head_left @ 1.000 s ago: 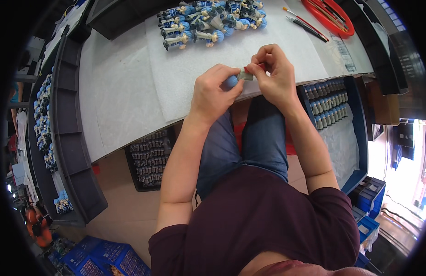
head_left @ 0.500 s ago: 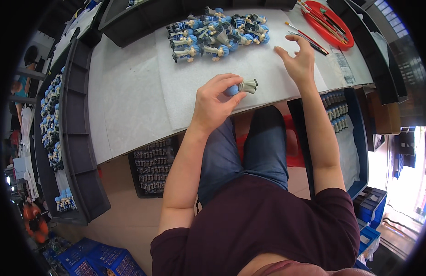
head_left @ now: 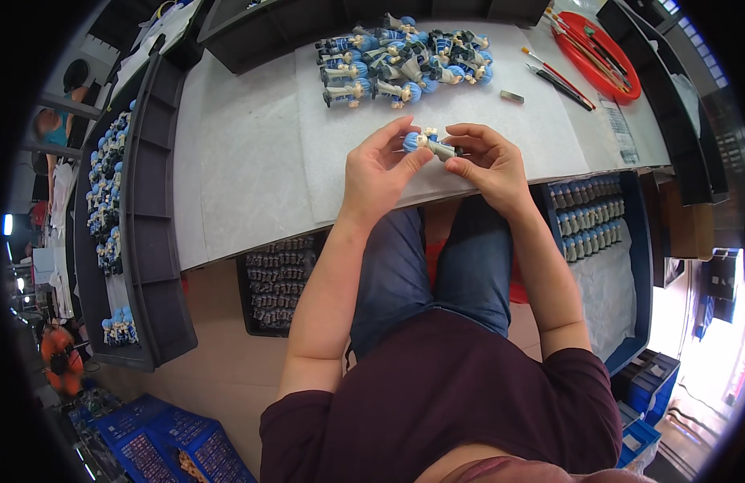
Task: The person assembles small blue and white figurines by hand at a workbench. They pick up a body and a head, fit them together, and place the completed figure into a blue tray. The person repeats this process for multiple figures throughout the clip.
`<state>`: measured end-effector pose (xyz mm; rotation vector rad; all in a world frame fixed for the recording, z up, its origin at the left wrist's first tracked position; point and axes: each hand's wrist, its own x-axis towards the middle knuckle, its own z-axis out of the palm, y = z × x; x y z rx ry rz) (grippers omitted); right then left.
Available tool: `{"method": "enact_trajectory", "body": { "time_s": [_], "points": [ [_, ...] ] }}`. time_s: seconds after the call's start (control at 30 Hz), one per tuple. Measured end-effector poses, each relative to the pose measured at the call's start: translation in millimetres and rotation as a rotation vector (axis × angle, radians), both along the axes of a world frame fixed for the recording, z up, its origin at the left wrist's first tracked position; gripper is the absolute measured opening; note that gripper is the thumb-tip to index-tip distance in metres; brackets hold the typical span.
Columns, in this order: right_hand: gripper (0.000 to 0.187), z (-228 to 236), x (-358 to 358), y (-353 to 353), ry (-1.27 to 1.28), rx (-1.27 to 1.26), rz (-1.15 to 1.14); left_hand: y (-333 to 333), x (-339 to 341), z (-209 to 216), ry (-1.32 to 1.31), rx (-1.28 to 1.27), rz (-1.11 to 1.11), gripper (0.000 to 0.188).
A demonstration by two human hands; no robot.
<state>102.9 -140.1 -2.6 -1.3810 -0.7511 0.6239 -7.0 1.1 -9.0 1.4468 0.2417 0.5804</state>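
Note:
A small figurine [head_left: 435,147] with blue hair and a pale grey garment lies across my hands above the table's near edge. My left hand [head_left: 379,167] pinches its head end between thumb and fingers. On the other end, my right hand [head_left: 495,169] has its thumb and fingers closed around the dark feet. Beyond them is a pile of similar figurines [head_left: 405,60], blue-haired with blue and dark clothing. To the right of that pile lies a small grey block [head_left: 512,97].
Thin brushes [head_left: 559,84] lie beside a red oval tray [head_left: 594,56] of tools. Dark bins border the table, one at left [head_left: 151,217] holding more figurines. A blue crate [head_left: 606,298] with rows of figurines stands low at right. Further left, another person [head_left: 57,125] is partly visible.
My right hand has come down and left from near the brushes to grip the figurine's feet. The grey block now shows on the table. The figurine has been turned, and the view has shifted.

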Motion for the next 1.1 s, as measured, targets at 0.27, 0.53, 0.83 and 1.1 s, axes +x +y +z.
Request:
{"method": "enact_trajectory", "body": {
  "time_s": [0.27, 0.53, 0.83, 1.1],
  "points": [
    [0.055, -3, -10, 4, -0.082, 0.080, -0.015, 4, -6, 2, -0.053, -0.041, -0.036, 0.043],
    [0.051, -9, -10, 0, -0.270, 0.134, -0.149, 1, 0, 5, -0.052, -0.061, -0.012, 0.042],
    [0.032, -13, 9, -59, -0.658, 0.295, -0.543, -1, 0, -7, 0.055, 0.217, 0.063, 0.048],
    [0.015, -85, 142, -297, -0.329, -0.001, -1.501, -11, 4, 0, 0.110, 0.308, 0.042, 0.048]
  ]
}}
